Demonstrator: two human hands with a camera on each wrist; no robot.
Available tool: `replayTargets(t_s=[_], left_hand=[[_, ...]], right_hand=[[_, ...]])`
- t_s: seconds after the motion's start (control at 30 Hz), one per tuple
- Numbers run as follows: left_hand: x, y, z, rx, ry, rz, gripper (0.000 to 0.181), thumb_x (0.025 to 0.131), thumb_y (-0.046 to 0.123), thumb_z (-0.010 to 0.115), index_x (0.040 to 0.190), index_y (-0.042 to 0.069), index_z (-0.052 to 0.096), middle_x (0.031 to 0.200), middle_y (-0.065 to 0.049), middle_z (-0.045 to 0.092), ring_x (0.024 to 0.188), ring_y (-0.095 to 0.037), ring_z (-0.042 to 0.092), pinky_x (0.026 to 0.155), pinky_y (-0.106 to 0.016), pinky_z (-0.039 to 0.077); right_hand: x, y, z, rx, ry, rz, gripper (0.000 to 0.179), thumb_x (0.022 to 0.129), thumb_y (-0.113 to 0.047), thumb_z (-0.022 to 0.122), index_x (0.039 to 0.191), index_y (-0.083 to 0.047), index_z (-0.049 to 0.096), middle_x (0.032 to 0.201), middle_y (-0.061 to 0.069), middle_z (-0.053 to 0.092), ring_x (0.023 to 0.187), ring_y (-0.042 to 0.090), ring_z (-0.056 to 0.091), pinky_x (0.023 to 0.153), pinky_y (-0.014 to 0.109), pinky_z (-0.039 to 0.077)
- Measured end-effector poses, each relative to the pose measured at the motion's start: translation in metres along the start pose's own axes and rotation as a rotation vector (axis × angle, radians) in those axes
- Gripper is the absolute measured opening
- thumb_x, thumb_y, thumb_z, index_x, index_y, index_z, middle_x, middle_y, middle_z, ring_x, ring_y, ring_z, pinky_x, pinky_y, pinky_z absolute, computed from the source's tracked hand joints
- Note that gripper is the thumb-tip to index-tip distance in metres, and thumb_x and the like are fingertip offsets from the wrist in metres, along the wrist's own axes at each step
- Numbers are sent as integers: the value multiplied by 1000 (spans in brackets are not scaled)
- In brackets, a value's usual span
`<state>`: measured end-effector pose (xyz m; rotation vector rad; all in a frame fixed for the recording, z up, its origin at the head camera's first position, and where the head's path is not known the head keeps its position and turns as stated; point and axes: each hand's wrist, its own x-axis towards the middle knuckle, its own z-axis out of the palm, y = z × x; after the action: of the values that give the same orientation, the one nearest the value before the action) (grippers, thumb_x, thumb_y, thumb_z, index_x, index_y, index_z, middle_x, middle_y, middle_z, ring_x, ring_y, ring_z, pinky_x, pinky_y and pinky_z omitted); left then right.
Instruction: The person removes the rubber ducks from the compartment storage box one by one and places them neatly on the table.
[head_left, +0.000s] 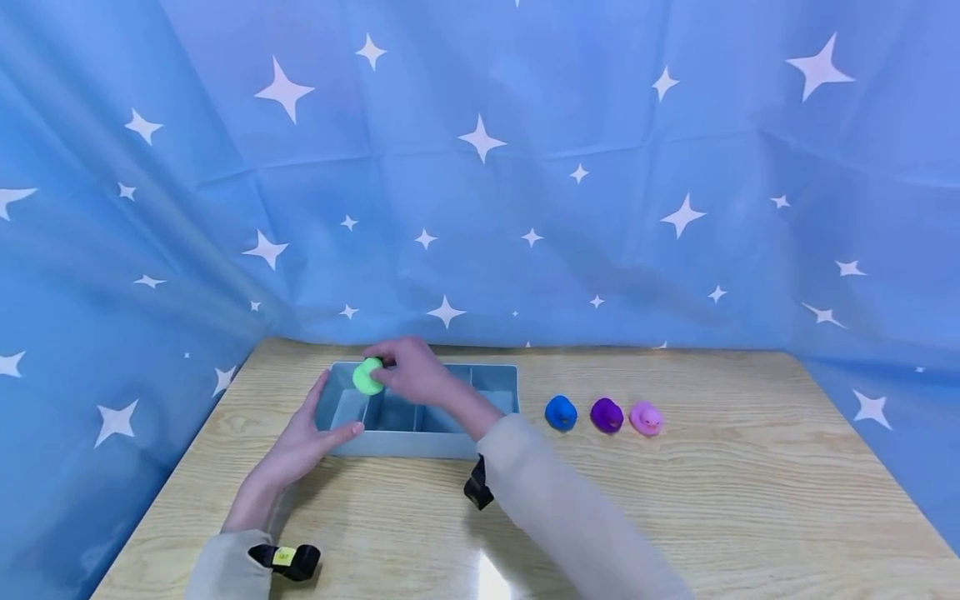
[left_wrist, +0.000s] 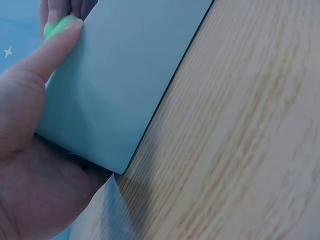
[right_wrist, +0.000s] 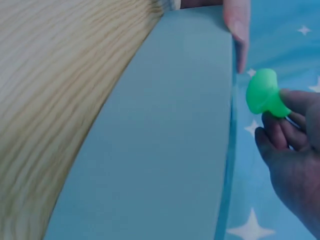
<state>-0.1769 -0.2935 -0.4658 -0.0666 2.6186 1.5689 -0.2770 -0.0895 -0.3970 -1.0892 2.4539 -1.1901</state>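
Observation:
My right hand [head_left: 411,368] pinches a light green rubber duck [head_left: 367,377] between thumb and fingers, over the left end of a blue-grey divided box [head_left: 420,445]. In the right wrist view the green duck [right_wrist: 262,92] shows above the rim level, held at the fingertips. My left hand [head_left: 300,439] holds the box's left end, fingers along the side and thumb at the front rim. The left wrist view shows the left thumb [left_wrist: 57,47] along the edge of the box wall [left_wrist: 120,85], with the other fingers mostly hidden.
To the right of the box, a blue duck [head_left: 561,413], a purple duck [head_left: 607,415] and a pink duck [head_left: 646,418] sit in a row on the wooden table [head_left: 735,500]. A blue star-patterned curtain [head_left: 555,100] hangs behind and at both sides.

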Motion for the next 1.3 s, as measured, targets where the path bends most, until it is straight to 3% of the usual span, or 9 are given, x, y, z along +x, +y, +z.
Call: replayTargets(t_s=[0.17,0.33,0.6,0.9,1.3], left_hand=[[0,2,-1,9,8,-17,111,95,41,75,166,19,-8,169,-24,0,148,-54,19,113,-70,27],[-1,1,1,6,8,-14,112,95,39,76,166,18,-8,169,-25,-2,148,-54,17,114,-69,25],[-5,0,1,9,4,13,110,96,36,74,166,18,-8,169,-25,-4,144,-56,26,112,-70,29],[-4,0,1,18,6,40,108,97,34,74,166,17,-8,168,-28,-1,134,-55,44,106,-68,39],[-4,1,1,26,-2,44,108,98,35,73,165,15,-9,167,-30,0,132,-56,46,106,-68,39]], right_hand=[[-19,3,-20,50,30,20,36,100,-5,66,136,-6,67,124,8,70,104,14,66,80,21,54],[-39,11,-39,64,63,38,37,99,-4,68,136,-5,67,124,9,69,110,21,65,85,26,55],[-76,26,-70,90,88,20,42,92,-4,70,134,-1,67,122,8,68,102,20,65,81,28,56],[-121,55,-101,100,217,19,32,89,-9,76,120,-4,74,108,4,69,89,19,63,77,32,55],[-178,79,-132,44,317,170,29,87,-14,82,113,-5,74,94,4,69,85,21,64,72,33,55]])
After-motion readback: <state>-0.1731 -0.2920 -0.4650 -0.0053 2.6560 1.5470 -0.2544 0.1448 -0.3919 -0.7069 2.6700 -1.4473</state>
